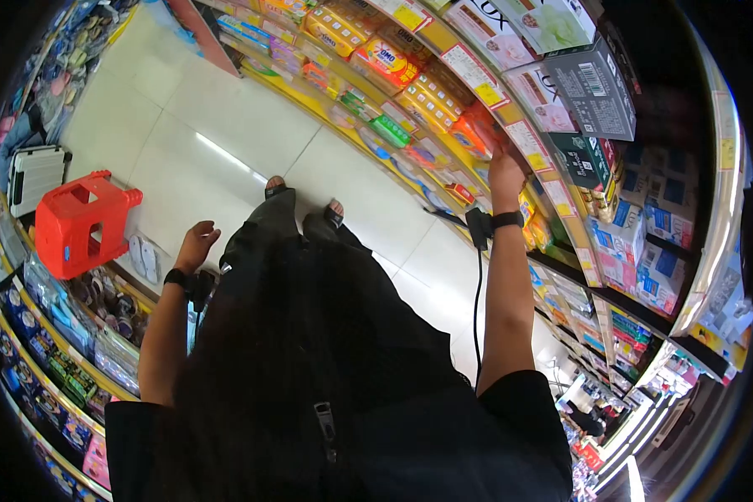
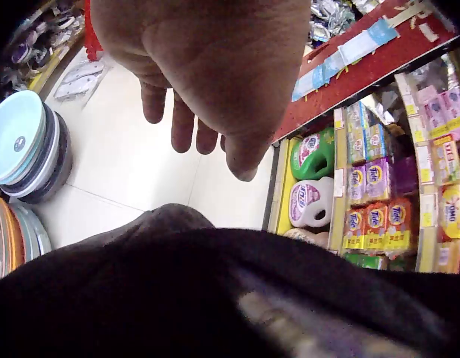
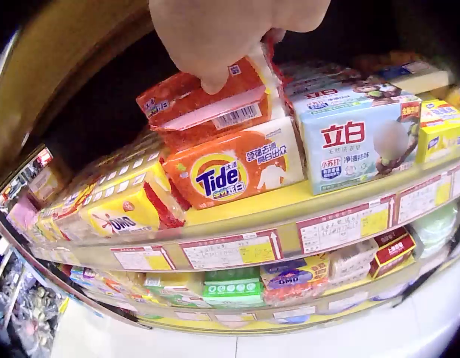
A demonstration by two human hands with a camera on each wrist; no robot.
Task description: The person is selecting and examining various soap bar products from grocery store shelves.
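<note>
On the yellow shop shelf [image 3: 237,212], just above its row of price labels: right hand [image 3: 230,33] reaching in, fingers curled over the top of an orange plastic-wrapped soap pack [image 3: 208,104], gripping it. Pack tilted, resting on a second orange wrapped bar marked Tide [image 3: 237,168] directly beneath it on the same shelf. Seen from the head camera, same right hand [image 1: 504,163] raised to that shelf at arm's length, black wrist strap below it.

Left of the Tide bar on the shelf: yellow-and-red wrapped bars [image 3: 122,209], at least three in a line, further ones too blurred to count. Right of the Tide bar: one pale blue soap box with red characters [image 3: 357,142], then one small yellow box [image 3: 442,127] at the shelf's far end.

Left hand [image 2: 208,67] away from the shelf, hanging over the white tiled floor [image 2: 133,164], fingers loose and straight, holding nothing. Below that shelf's aisle, across the floor: one red plastic stool [image 1: 84,222].

Step in hand, by judgement: top pack being seated on or lifted off the Tide stack, which of the two not tellable. Next move calls for keeping the pack level and clear of the bar beneath, so as not to drag it off the shelf's front lip.

Orange packs counted at the grip: two.
</note>
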